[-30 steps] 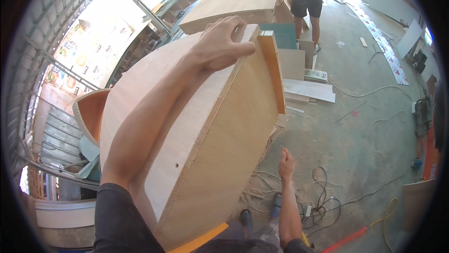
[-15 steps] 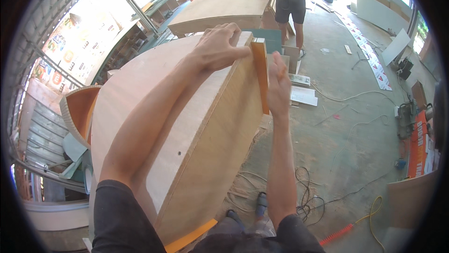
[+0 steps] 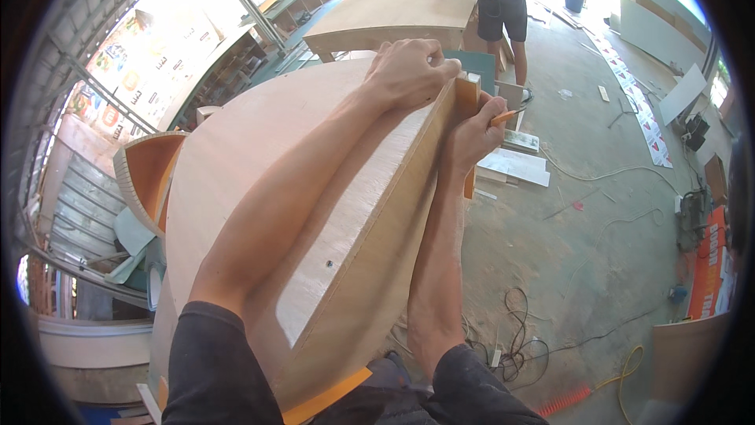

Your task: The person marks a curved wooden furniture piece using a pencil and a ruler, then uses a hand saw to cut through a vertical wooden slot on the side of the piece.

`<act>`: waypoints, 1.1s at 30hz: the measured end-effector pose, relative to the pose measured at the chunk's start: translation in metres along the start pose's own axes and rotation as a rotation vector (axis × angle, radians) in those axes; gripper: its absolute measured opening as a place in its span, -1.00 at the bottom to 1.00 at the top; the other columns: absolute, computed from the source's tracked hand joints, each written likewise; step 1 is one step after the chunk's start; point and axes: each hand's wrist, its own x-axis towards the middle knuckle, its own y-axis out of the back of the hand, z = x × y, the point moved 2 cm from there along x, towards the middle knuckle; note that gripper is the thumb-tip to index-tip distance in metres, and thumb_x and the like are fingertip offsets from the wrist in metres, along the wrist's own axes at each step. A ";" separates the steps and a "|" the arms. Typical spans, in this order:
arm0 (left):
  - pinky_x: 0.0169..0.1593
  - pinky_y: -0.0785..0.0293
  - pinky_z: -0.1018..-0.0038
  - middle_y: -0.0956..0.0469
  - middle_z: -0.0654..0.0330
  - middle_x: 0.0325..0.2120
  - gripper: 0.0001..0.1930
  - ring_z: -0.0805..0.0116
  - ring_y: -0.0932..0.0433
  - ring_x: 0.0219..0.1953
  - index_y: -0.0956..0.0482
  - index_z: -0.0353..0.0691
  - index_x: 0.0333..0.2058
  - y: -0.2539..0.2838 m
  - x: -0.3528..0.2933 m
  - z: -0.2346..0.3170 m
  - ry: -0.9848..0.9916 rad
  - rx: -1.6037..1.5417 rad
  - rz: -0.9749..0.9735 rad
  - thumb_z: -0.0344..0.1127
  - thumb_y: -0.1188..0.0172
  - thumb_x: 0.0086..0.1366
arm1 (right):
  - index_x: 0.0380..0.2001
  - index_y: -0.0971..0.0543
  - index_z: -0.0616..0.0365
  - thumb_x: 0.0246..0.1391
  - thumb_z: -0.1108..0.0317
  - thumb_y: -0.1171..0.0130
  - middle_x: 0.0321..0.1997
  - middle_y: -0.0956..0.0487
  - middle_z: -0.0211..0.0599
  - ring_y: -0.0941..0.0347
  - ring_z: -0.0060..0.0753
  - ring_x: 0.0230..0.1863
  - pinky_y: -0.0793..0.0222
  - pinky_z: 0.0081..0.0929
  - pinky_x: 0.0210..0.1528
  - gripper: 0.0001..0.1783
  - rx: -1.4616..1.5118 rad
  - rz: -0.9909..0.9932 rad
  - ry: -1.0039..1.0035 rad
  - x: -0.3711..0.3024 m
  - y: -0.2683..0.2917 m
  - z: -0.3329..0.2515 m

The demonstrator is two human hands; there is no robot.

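- Left hand (image 3: pixel 410 71): upper centre of frame, at far corner of plywood box (image 3: pixel 259 138); grip cannot be told.
- Right hand (image 3: pixel 476 134): right of upper centre, clamped on orange pencil (image 3: pixel 505 117).
- Plywood box: frame centre, diagonal.

1. The person's left hand (image 3: pixel 413 71) lies with bent fingers near the far corner of a large, pale wooden box with a curved side (image 3: pixel 259 134).
2. The person's right hand (image 3: pixel 476 134) holds a thin orange pencil (image 3: pixel 502 118), just beside an orange-faced wooden strip (image 3: pixel 468 95) at the far end of the box.
3. Beyond, I see a co-worker in grey shirt and dark shorts (image 3: pixel 502 14), who stands beside a wide, light-brown wooden table (image 3: pixel 385 16).
4. On the dusty, greenish-grey floor (image 3: pixel 598 252) there lie a tangled black cable (image 3: pixel 515 356) and a red coiled hose (image 3: pixel 565 402).
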 end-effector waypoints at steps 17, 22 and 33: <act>0.18 -0.42 0.18 -0.66 -0.24 -0.18 0.14 -0.06 -0.64 -0.06 -0.63 -0.59 -0.14 -0.005 0.003 0.021 -0.020 0.307 -0.145 0.65 -0.35 -0.16 | -0.52 -0.47 0.23 0.55 0.06 0.09 -0.55 -0.44 -0.42 -0.37 -0.52 -0.44 -0.28 -0.41 -0.37 -0.43 -0.010 0.135 0.025 -0.031 0.010 0.008; 0.05 -0.47 0.24 -0.66 -0.07 -0.36 -0.14 0.10 -0.63 -0.18 -0.66 -0.36 -0.39 -0.016 0.001 -0.002 0.108 -0.075 -0.026 0.56 -0.30 0.01 | -0.41 -0.57 0.28 0.54 0.07 0.08 -0.43 -0.57 -0.35 -0.45 -0.47 -0.36 -0.37 -0.40 -0.22 -0.46 -0.013 0.051 -0.020 -0.012 0.033 0.030; 0.14 -0.53 0.18 -0.63 -0.19 -0.07 0.01 0.01 -0.61 0.12 -0.56 -0.50 0.07 -0.026 0.001 0.000 -0.114 0.101 -0.054 0.47 -0.36 0.05 | 0.24 -0.58 0.17 0.53 0.00 0.08 0.04 -0.68 -0.23 -0.50 -0.30 0.25 -0.41 -0.34 0.21 -0.46 -0.370 -0.539 -0.453 0.001 0.207 0.190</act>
